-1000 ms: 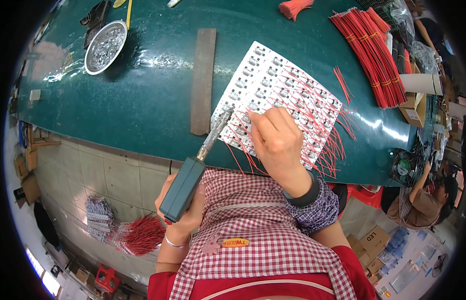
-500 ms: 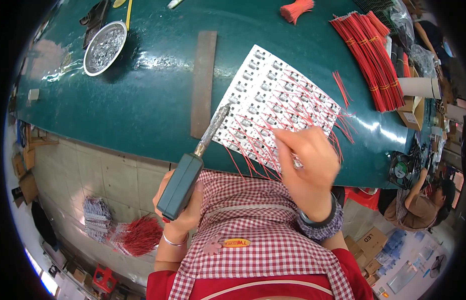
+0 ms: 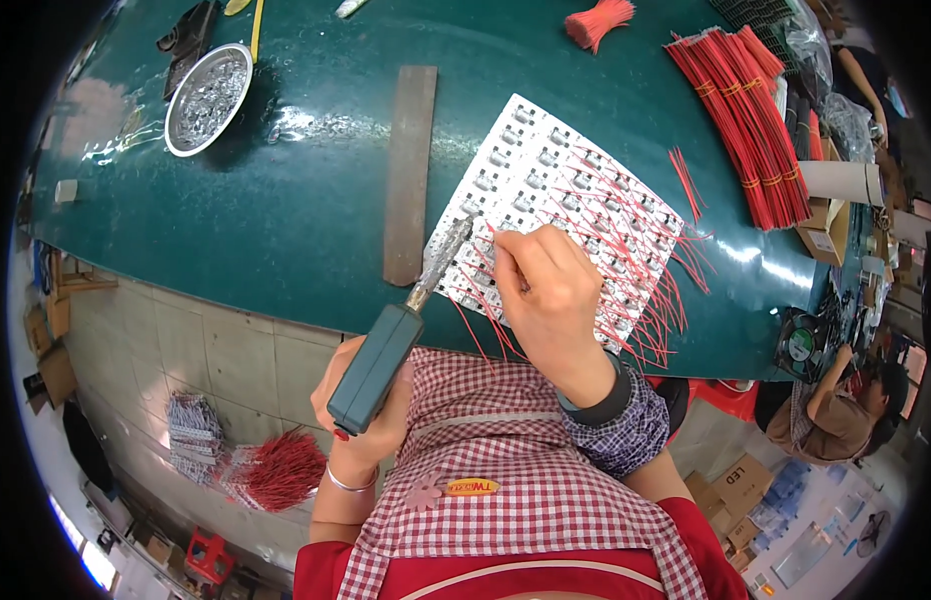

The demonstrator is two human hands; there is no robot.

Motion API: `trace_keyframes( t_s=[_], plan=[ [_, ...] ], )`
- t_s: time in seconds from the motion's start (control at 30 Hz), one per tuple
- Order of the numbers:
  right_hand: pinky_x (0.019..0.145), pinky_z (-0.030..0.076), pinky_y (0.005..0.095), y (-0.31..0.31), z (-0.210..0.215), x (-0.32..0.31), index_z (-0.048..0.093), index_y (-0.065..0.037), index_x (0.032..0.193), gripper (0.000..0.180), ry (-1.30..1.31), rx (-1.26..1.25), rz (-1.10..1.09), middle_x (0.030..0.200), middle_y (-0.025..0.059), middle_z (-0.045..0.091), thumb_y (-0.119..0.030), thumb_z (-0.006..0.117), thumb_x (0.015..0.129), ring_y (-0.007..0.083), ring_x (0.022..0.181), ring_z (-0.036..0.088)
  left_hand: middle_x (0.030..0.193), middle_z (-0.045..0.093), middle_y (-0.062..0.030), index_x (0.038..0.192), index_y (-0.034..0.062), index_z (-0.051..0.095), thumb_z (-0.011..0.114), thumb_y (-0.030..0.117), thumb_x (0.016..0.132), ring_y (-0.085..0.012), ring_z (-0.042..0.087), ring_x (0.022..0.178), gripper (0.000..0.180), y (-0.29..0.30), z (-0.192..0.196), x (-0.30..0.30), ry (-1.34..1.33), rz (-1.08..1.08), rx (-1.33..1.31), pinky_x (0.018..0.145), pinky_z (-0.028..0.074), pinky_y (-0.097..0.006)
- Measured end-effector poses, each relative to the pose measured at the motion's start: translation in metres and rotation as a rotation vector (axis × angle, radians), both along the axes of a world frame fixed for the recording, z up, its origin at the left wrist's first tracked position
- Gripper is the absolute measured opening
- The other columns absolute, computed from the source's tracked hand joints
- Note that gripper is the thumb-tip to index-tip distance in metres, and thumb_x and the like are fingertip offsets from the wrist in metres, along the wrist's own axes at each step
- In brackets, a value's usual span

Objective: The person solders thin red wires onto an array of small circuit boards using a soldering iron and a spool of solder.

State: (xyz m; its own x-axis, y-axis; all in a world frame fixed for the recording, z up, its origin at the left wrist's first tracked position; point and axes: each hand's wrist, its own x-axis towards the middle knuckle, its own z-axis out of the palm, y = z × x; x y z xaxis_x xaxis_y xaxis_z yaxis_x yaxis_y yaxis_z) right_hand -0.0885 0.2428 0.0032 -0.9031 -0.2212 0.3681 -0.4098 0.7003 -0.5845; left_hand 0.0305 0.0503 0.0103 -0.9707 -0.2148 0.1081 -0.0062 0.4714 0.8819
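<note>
My left hand [image 3: 384,432] is wrapped round the green handle of a soldering gun [image 3: 374,372]. The gun's long, crusted tip slants up over the left part of a white circuit board panel [image 3: 503,207], which carries rows of small dark components. Thumb and forefinger of my right hand [image 3: 554,290] are pinched just right of the gun's tip; a bit of thin red wire shows at the fingertips. More red wires [image 3: 641,325] spread from the panel's middle and right side, some hanging past its near edge. My right hand hides part of the panel.
A brown flat bar [image 3: 410,170] lies left of the panel on the green table [image 3: 276,220]. Farther left stands a metal bowl [image 3: 236,98] of silvery bits. Bundled red wires [image 3: 741,125] and a small fan [image 3: 801,340] lie right; a co-worker [image 3: 836,410] sits beyond.
My right hand has moved left across the panel toward the gun's tip, its fingers pinched. The soldering gun has shifted slightly right. Wires on the near side now lie farther right.
</note>
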Motion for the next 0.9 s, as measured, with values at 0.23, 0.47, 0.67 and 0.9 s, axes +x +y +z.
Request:
trace_keyframes(
  t_s=[0.23,0.47,0.67,0.9],
  plan=[
    [0.06,0.047,0.041,0.0,-0.001,-0.001,0.064,-0.002,0.089,0.014,0.003,0.021,-0.006,0.077,0.011,0.05,0.002,0.072,0.079,0.0291,0.071,0.057,0.096,0.07,-0.0174,0.095,-0.0069,0.07,0.075,-0.008,0.074,-0.0291,0.071,0.08,0.021,0.002,0.003,-0.007,0.0,-0.014,-0.011,0.069,0.057,-0.033],
    [0.059,0.047,0.0407,-0.001,-0.003,0.0,0.064,-0.002,0.089,0.014,0.027,0.035,-0.016,0.076,0.0105,0.05,0.003,0.072,0.078,0.0281,0.07,0.057,0.087,0.066,-0.0146,0.089,-0.0058,0.069,0.073,-0.007,0.071,-0.0271,0.067,0.07,0.018,0.003,0.007,-0.017,0.053,-0.044,-0.056,0.062,0.053,-0.032],
    [0.058,0.047,0.0405,-0.001,-0.003,-0.001,0.064,-0.002,0.089,0.015,0.039,0.036,-0.019,0.076,0.0103,0.05,0.002,0.072,0.078,0.0277,0.069,0.057,0.084,0.065,-0.0138,0.086,-0.0056,0.068,0.072,-0.007,0.07,-0.0269,0.065,0.068,0.016,0.003,0.012,-0.021,0.05,-0.057,-0.064,0.06,0.052,-0.032],
    [0.056,0.047,0.0392,-0.002,-0.002,-0.002,0.068,-0.004,0.088,0.018,0.052,0.028,-0.043,0.072,0.0095,0.056,0.006,0.075,0.074,0.0274,0.063,0.059,0.085,0.066,-0.0143,0.088,-0.0055,0.069,0.073,-0.007,0.071,-0.0268,0.066,0.068,0.018,0.001,0.006,-0.015,0.046,-0.028,-0.044,0.061,0.053,-0.032]
  ],
)
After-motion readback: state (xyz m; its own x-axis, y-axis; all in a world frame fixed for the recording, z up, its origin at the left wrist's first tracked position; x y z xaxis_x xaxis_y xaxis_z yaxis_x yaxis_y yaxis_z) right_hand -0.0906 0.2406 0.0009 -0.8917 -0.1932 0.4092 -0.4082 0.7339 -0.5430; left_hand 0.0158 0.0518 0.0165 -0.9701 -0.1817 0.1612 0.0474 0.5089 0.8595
